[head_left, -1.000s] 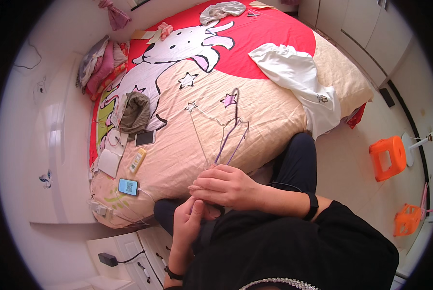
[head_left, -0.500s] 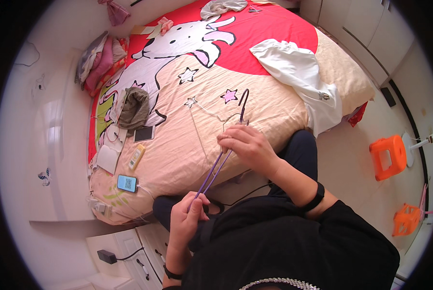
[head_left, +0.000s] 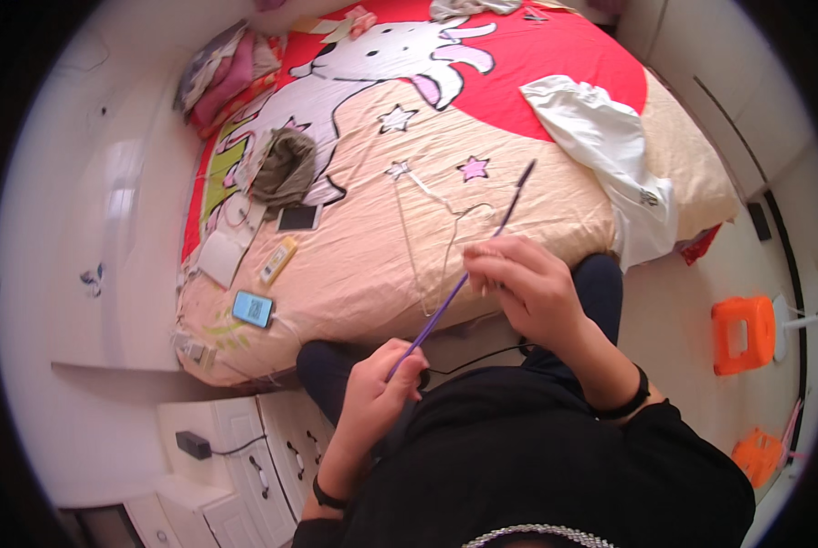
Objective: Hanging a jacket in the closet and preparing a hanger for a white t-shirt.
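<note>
A thin purple clothes hanger (head_left: 440,309) is held up in front of me at a slant, seen nearly edge-on. My left hand (head_left: 379,388) is closed around its lower end. Higher up, the fingers of my right hand (head_left: 529,285) pinch the hanger below its dark hook (head_left: 524,175), which points up and to the right. Just beyond my hands, a pale wire clothes hanger (head_left: 453,239) lies on the bed (head_left: 358,274).
A white garment (head_left: 601,146) drapes over the bed's right side. Toward the left lie a brown-green cloth (head_left: 285,169), a tablet-like device (head_left: 299,217), a yellow packet (head_left: 279,259) and a lit phone (head_left: 253,310). Orange stools (head_left: 721,338) stand on the floor at right.
The purple hanger has turned from showing two separate bars to nearly edge-on, its hook swinging right. My right hand has shifted right, away from my left. The whole view has shifted slightly.
</note>
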The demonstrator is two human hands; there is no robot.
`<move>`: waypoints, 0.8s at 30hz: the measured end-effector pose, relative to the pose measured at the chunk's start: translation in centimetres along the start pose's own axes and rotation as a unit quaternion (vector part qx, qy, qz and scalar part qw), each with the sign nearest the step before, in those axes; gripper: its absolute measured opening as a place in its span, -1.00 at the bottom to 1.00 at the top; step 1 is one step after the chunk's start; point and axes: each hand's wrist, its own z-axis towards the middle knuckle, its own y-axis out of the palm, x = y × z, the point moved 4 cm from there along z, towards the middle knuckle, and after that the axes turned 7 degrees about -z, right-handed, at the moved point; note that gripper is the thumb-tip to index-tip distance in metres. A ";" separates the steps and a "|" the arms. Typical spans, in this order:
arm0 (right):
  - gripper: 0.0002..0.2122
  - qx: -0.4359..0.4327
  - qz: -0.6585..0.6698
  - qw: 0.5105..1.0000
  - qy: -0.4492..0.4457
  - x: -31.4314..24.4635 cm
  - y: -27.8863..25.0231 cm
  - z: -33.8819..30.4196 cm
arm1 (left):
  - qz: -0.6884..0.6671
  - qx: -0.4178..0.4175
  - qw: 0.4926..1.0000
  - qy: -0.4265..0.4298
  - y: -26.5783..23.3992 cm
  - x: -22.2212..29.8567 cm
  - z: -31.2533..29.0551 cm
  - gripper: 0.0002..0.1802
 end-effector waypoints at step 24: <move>-0.76 0.003 -0.018 0.998 0.060 4.3 4.3 -2.3 | 0.056 -0.004 0.998 0.042 -1.5 -0.9 -0.8 -0.67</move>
